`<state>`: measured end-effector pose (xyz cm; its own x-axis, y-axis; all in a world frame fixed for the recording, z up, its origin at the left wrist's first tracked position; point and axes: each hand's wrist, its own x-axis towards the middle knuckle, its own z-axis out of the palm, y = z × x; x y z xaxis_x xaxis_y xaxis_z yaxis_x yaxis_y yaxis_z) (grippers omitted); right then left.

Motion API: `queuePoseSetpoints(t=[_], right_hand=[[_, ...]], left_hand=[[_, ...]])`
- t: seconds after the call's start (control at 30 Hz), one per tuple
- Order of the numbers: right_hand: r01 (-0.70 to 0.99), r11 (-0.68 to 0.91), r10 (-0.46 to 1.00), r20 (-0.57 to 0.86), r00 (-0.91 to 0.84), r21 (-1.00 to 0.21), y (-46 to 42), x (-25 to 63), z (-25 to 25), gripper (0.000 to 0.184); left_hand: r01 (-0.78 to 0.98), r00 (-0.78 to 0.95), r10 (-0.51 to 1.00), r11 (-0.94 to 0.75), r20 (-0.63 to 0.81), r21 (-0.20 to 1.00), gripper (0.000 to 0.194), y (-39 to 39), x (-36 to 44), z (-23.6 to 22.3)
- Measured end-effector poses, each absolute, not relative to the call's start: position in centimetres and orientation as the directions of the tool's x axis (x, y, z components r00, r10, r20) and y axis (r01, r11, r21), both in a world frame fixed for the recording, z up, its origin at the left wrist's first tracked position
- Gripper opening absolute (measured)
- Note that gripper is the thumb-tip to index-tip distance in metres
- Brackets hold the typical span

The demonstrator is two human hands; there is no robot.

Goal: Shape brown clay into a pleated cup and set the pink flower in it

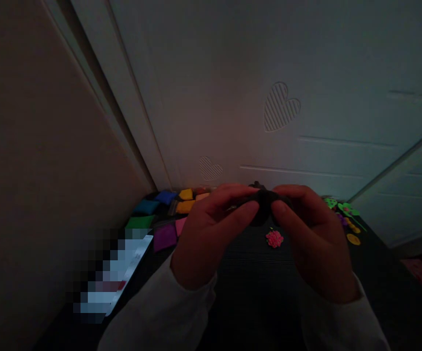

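Left hand: the left hand (211, 231) is closed on one side of a dark lump (264, 207), thumb toward the near side and fingers curled behind it
Right hand: the right hand (316, 239) is gripping the other side much the same way, thumb pretty near the other thumb
Dark lump: held up between both hands over the black surface (255, 278) — super dim in here, so can't tell exactly what shape it is
Pink flower: a little ruffled pink flower (274, 239) lying on the surface, just past the hands and kinda between them
Packets: a bunch off to the left, with a blue packet (166, 197), a teal packet (145, 206), a green packet (139, 223) and a purple packet (164, 237), plus yellow, orange and pink ones partly tucked behind the left hand
Right side: green flower shapes (348, 209) near the far edge, with a purple piece (341, 219) and a flat yellow piece (353, 239) close by
Screen: a bright screen (130, 265) at the left, mostly pixelated, so no clue what's on it
Sleeves: light ones on both arms
Backdrop: pale panel (225, 87) behind the surface — striped hearts on it, one big, one small
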<state>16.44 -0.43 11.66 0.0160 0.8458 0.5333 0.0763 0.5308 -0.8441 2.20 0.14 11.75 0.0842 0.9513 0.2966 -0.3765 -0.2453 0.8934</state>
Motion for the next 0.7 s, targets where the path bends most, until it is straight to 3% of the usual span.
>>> queuePoseSetpoints(t=[0.7], right_hand=[[0.025, 0.488, 0.873, 0.487, -0.035, -0.872, -0.29, 16.77, 11.66, 0.010]], left_hand=[[-0.425, 0.138, 0.959, -0.170, 0.249, 0.889, 0.011, 0.28, 2.10, 11.52]])
